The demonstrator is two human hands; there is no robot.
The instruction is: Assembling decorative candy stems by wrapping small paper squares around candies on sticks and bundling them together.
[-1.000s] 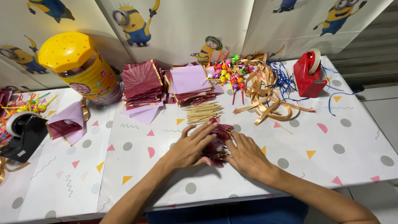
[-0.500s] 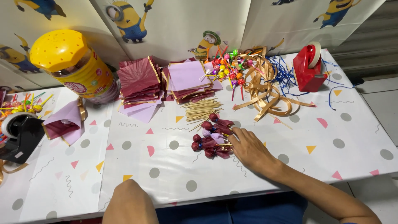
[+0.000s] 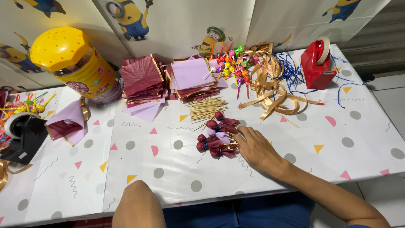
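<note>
The right hand (image 3: 255, 147) lay flat, fingers spread and gripping nothing, its fingertips touching the small heap of maroon and lilac paper-wrapped lollipops (image 3: 217, 137) at the middle of the white desk with coloured dots and triangles (image 3: 168, 177). The left hand itself could not be seen; only a bare forearm (image 3: 137, 207) showed at the near edge, so I could not tell whether it was open or closed. Those wrapped sweets looked light, with crinkly paper that would crush or tear under a hard pinch, so the thin stick below each round head seemed the safest hold. Just behind the heap lay a bundle of thin wooden sticks (image 3: 206, 107). Further back sat stacks of maroon and lilac square paper sheets (image 3: 168, 80), a bunch of unwrapped bright lollipops (image 3: 230, 67) and a tangle of gold ribbon (image 3: 270, 88). A red tape dispenser (image 3: 316, 63) stood at the far right, a yellow-lidded plastic jar (image 3: 74, 65) at the far left, and a black tape dispenser (image 3: 21, 135) near the left edge.
</note>
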